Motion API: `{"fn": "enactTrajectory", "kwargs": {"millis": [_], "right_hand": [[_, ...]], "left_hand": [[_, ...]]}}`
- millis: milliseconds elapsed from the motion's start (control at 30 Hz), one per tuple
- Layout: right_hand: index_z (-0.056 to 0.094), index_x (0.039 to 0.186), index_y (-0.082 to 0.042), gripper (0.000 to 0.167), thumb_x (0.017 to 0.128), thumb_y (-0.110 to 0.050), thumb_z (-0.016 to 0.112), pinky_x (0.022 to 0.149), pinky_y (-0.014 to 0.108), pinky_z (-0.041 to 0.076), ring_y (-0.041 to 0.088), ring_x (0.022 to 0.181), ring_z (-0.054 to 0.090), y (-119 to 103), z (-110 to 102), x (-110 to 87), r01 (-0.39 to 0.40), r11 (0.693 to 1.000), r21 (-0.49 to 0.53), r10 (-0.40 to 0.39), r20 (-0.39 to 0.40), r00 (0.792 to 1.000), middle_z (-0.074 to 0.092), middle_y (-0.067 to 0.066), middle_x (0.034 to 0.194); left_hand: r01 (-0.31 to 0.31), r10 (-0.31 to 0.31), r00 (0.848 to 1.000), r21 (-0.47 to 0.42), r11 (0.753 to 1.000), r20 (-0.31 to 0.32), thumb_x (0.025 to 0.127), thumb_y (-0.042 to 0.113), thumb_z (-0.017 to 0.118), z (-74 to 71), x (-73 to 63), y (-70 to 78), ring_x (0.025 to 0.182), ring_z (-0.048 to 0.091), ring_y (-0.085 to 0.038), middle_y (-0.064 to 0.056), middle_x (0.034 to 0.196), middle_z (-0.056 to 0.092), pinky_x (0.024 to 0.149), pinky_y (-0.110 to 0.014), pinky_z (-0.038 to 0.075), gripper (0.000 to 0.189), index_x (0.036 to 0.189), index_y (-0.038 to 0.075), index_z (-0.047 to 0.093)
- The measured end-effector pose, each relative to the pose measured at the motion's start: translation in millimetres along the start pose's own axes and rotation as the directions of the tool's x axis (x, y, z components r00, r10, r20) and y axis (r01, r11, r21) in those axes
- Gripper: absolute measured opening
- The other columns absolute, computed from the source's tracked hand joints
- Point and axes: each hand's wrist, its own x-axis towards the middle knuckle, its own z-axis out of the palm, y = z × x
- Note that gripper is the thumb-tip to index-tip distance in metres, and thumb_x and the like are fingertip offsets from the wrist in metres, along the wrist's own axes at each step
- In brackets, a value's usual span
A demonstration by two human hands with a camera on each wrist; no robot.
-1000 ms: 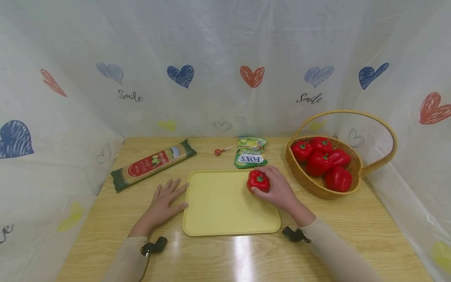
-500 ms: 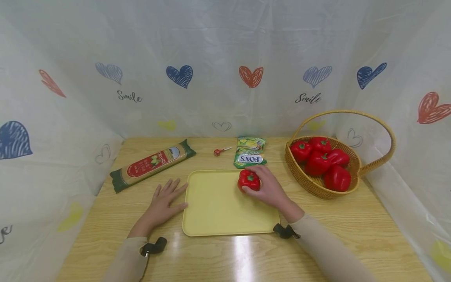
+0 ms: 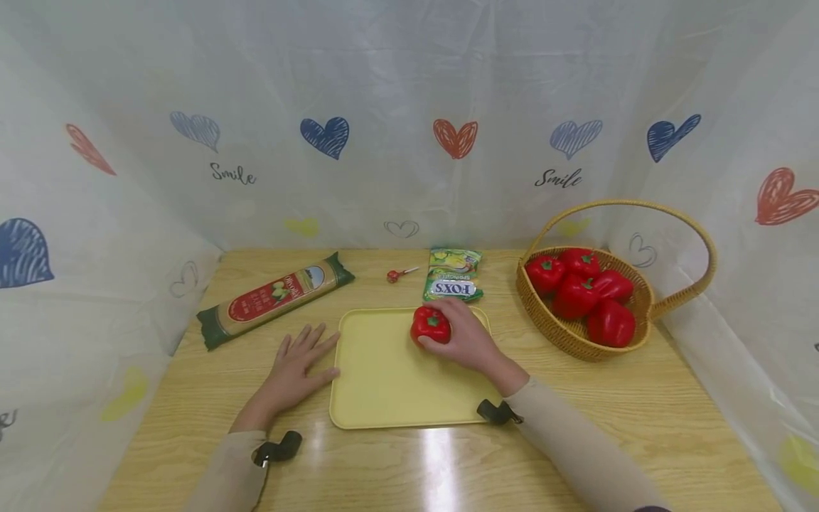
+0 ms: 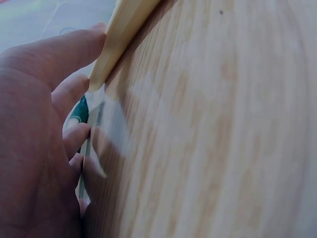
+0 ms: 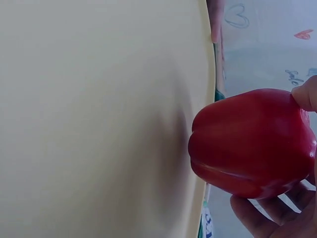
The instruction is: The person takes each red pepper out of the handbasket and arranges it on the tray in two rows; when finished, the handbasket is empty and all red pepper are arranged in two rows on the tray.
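Note:
My right hand (image 3: 463, 338) grips a red bell pepper (image 3: 430, 327) by its stem end, thumb on one side and fingers on the other. In the right wrist view the bell pepper (image 5: 252, 144) appears held just above the yellow tray (image 5: 89, 124), with a shadow beneath it. My left hand (image 3: 294, 370) lies with fingers spread on the table, its thumb and index fingertip touching the left rim of the tray (image 3: 384, 384). The left wrist view shows those fingers (image 4: 74, 52) against the tray's edge (image 4: 116, 44).
A wicker basket (image 3: 550, 331) with a tall handle holds several red bell peppers (image 3: 578, 295) at the right. Behind the tray lie a green FOX'S candy bag (image 3: 453, 274) and a lollipop (image 3: 399, 274). A long pasta package (image 3: 275, 299) lies at the back left.
My right hand has carried the bell pepper leftward over the tray, from its right part toward the middle. The left hand has stayed at the tray's left rim.

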Motion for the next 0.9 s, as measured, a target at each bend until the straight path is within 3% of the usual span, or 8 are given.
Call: {"fn": "enactTrajectory", "kwargs": {"millis": [900], "right_hand": [[0.061, 0.137, -0.013, 0.058, 0.087, -0.037, 0.078, 0.093, 0.037, 0.057, 0.021, 0.118, 0.056, -24.0, 40.8, 37.9, 0.025, 0.998, 0.052, -0.027, 0.044, 0.999, 0.058, 0.005, 0.131]], "left_hand": [[0.017, -0.016, 1.0, -0.005, 1.0, 0.006, 0.097, 0.046, 0.067, 1.1, -0.3, -3.7, 0.154, 0.008, -0.043, -0.017, 0.167, 0.024, 0.12, -0.064, -0.007, 0.069, 0.157, 0.021, 0.043]]}}
